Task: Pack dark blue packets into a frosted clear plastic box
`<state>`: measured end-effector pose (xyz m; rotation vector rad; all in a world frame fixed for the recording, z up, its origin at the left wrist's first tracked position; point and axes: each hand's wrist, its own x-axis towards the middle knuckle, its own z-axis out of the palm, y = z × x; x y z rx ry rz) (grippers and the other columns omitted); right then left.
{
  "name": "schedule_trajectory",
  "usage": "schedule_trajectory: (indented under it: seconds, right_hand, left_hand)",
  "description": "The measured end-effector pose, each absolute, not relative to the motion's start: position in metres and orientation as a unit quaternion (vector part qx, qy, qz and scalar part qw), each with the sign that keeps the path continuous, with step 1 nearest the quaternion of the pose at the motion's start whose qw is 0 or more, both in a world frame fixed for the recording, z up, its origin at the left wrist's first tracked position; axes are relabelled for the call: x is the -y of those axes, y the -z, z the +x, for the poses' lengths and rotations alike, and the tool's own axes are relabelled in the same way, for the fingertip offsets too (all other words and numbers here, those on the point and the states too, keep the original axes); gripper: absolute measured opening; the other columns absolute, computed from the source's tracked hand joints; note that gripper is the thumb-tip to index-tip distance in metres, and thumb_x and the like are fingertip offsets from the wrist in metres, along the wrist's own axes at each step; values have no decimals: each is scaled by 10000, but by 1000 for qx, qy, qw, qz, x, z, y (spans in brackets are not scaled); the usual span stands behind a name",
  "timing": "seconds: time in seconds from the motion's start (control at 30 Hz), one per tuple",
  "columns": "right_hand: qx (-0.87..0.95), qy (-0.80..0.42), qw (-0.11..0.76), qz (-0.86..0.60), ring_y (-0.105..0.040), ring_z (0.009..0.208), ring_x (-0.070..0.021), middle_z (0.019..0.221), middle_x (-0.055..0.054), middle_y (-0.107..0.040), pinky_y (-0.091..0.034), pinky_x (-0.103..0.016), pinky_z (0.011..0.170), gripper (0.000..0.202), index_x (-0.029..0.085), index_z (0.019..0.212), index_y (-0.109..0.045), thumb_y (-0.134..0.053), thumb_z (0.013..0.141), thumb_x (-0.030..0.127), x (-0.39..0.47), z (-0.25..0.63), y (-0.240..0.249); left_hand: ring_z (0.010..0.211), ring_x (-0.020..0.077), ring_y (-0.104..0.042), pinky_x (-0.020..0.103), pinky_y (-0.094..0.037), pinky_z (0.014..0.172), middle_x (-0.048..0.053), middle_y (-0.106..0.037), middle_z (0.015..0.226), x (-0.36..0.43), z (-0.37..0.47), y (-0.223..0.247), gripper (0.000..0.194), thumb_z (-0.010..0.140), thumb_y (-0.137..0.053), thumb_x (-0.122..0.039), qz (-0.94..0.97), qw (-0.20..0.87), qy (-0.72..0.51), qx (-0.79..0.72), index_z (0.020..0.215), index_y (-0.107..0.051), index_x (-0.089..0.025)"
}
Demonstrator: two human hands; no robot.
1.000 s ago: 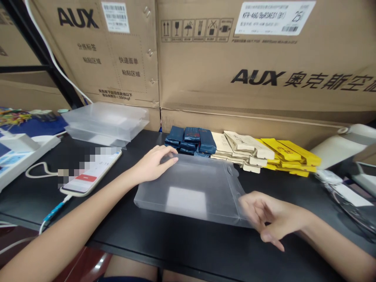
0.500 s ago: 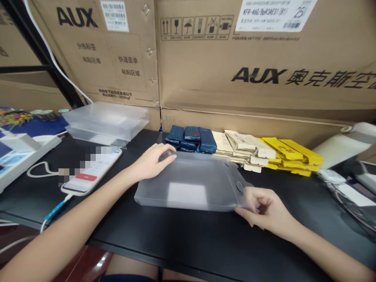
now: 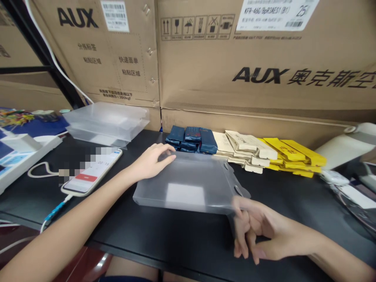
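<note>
A clear, frosted plastic box (image 3: 185,172), flattish, lies on the black table in front of me, with a pale light patch on its top. My left hand (image 3: 154,161) grips its back left part, thumb over the top and fingers reaching to the far edge. At the box's right end are two round cutouts on tabs. By the front right corner, my right hand (image 3: 255,229) touches a clear end flap (image 3: 230,222) that hangs down. Its fingers are apart and pointing downward, somewhat smeared by motion.
Behind the box stand stacks of dark blue packets (image 3: 192,139), cream packets (image 3: 245,149) and yellow packets (image 3: 290,154). More clear plastic boxes (image 3: 107,121) are stacked back left, near a phone (image 3: 92,172) and power strip (image 3: 32,156). Cardboard cartons (image 3: 199,74) wall the back; a white bottle (image 3: 346,145) lies right.
My right hand has moved down and toward me, its fingers spreading. The flap at the box's right end now hangs down. My left hand stays in place.
</note>
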<state>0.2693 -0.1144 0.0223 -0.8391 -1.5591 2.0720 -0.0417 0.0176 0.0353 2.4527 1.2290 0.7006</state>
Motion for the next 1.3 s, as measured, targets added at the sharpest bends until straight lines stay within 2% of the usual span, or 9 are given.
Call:
schedule_trajectory:
  seconds: [0.13, 0.23, 0.33, 0.5, 0.7, 0.9, 1.03, 1.17, 1.3]
  right_hand:
    - [518, -773, 221, -293, -742, 811, -183, 772, -23, -724, -554, -332, 748, 298, 213, 1034, -393, -659, 902, 233, 114, 271, -28]
    - [514, -766, 211, -323, -744, 823, -194, 759, -14, -725, -549, -353, 767, 322, 209, 1119, -401, -649, 914, 219, 114, 272, -30]
    - [516, -761, 197, -342, -751, 799, -209, 728, -27, -736, -558, -375, 763, 291, 191, 1176, -426, -590, 953, 280, 112, 273, -29]
    - [524, -754, 189, -348, -760, 681, -199, 670, -42, -750, -567, -261, 615, 287, 162, 1108, -521, -638, 914, 339, 106, 276, -20]
    - [529, -745, 147, -377, -721, 487, -164, 634, -59, -758, -488, -143, 416, 343, 150, 1142, -529, -634, 910, 381, 100, 284, -11]
    - [533, -735, 97, -408, -674, 382, -163, 554, -37, -727, -393, -109, 302, 385, 147, 1084, -533, -590, 912, 487, 94, 292, -15]
    - [529, -746, 56, -401, -557, 253, -104, 481, 0, -684, -342, -105, 263, 368, 142, 1022, -570, -590, 906, 491, 87, 301, -17]
    - [573, -683, 124, -436, -407, 201, -40, 344, 101, -523, -489, -163, 369, 310, 141, 852, -624, -666, 857, 449, 81, 306, -19]
    - [609, -587, 239, -476, -388, 258, -25, 347, 87, -496, -441, -155, 373, 317, 147, 709, -641, -759, 769, 436, 76, 306, -22]
  left_hand:
    - [1011, 239, -577, 388, -435, 919, 51, -677, 1025, -18, -43, -35, 314, 920, -472, -424, 857, 157, -248, -424, 1099, -628, -218]
    - [1007, 239, -578, 388, -434, 919, 52, -678, 1020, -19, -42, -35, 313, 918, -476, -425, 857, 156, -249, -424, 1093, -631, -216]
    - [1000, 238, -580, 388, -437, 915, 51, -678, 1014, -18, -42, -36, 312, 916, -477, -420, 856, 156, -250, -424, 1093, -633, -217]
    - [1010, 238, -576, 387, -440, 913, 53, -678, 1019, -17, -41, -37, 319, 919, -476, -425, 855, 159, -249, -425, 1106, -632, -219]
    - [1004, 240, -578, 388, -445, 908, 53, -680, 1010, -17, -42, -36, 317, 922, -474, -413, 858, 155, -245, -424, 1117, -632, -219]
    - [990, 235, -606, 393, -448, 906, 46, -698, 1018, -16, -41, -36, 288, 910, -506, -405, 849, 163, -277, -419, 1079, -652, -224]
    - [983, 220, -630, 365, -457, 906, 35, -712, 1021, -11, -37, -40, 276, 898, -542, -411, 841, 189, -317, -396, 1063, -665, -227]
    - [1013, 212, -637, 347, -456, 941, 36, -709, 1058, -9, -37, -42, 283, 894, -564, -414, 828, 215, -352, -379, 1068, -674, -220]
    - [1072, 231, -625, 378, -437, 996, 50, -705, 1114, -15, -39, -39, 298, 890, -574, -427, 791, 222, -406, -400, 1077, -679, -221]
